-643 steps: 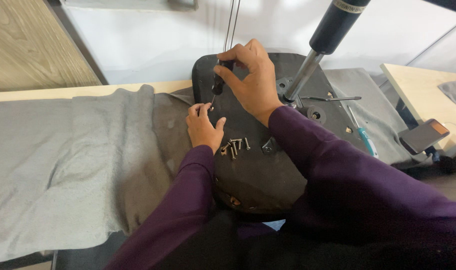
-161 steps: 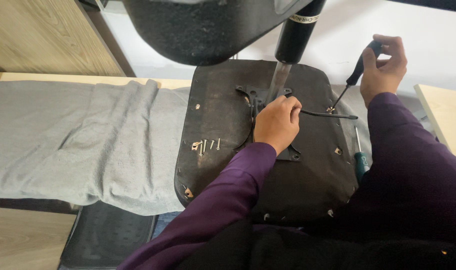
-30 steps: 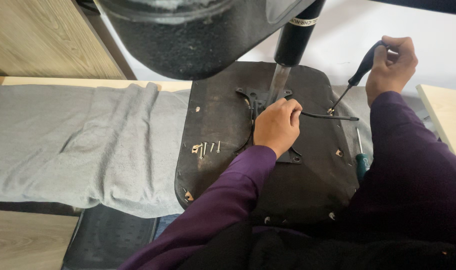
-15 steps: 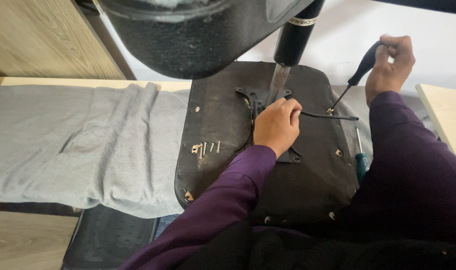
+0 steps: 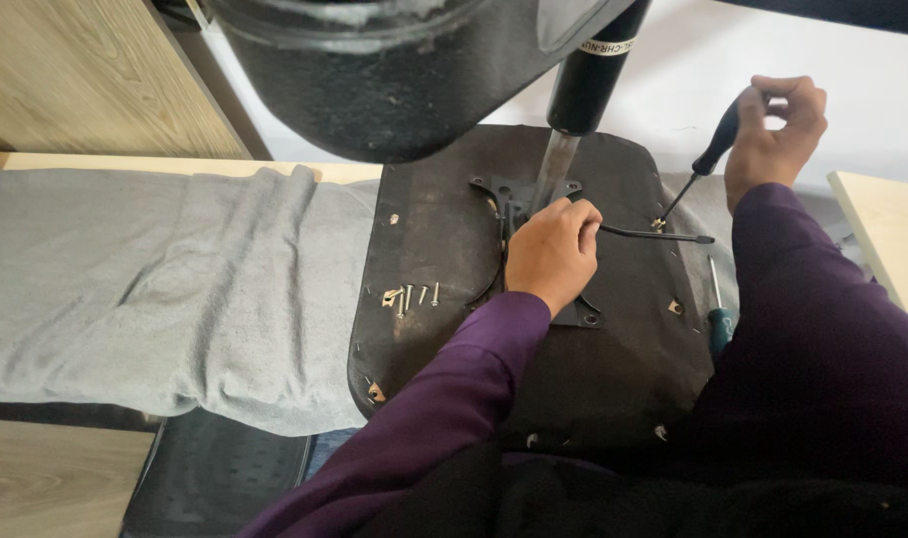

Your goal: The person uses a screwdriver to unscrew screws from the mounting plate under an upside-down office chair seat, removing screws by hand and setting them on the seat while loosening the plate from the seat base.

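Head view looks down on a wrinkled grey towel-like cloth [image 5: 165, 289] spread over the left part of a pale wooden tabletop [image 5: 95, 161]. Lying partly on the cloth's right edge is a black, flat, rounded-square chair seat underside [image 5: 434, 329], turned bottom up. A small cluster of loose silver screws [image 5: 410, 296] rests on its left half, near the edge. Above it hangs a large black rounded plastic chair base [image 5: 394, 70], close to the camera. A black gas-lift cylinder with a metal shaft [image 5: 573, 110] runs down to a black metal mounting plate [image 5: 533, 199] at the seat's middle.

The left hand [image 5: 553, 254], in a purple sleeve, lies on that plate beside the shaft, fingers curled together and pressing down on the metal. A thin black lever rod [image 5: 663, 235] runs rightward from beneath it.

Further right, the right hand [image 5: 778, 125] is raised above the seat's far right corner, fingers clamped round the black handle of a slim screwdriver [image 5: 708, 159]. Its tip points down to a small metal fitting near the rod's end; whether it touches is unclear. A second screwdriver with a teal handle [image 5: 719, 317] lies along the seat's right edge.
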